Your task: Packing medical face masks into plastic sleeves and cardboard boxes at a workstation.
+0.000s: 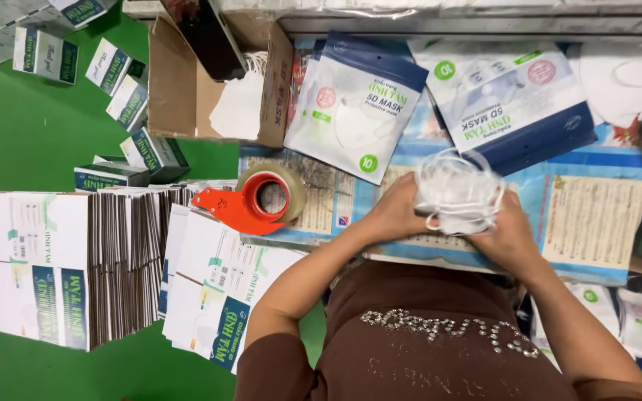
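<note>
Both my hands grip a stack of white face masks (458, 194) with loose ear loops, held just above the paper-covered table (596, 223). My left hand (394, 210) clasps the stack's left side. My right hand (507, 230) holds its right and lower side. Two white and blue mask pouches lie beyond the stack: one (357, 104) to the left, one (510, 96) to the right.
An orange tape dispenser (250, 202) sits left of my hands. An open cardboard box (217, 82) holds white masks at the back. Stacks of flat printed cartons (61, 267) stand on the green floor (24, 134) at left, with small boxes scattered behind.
</note>
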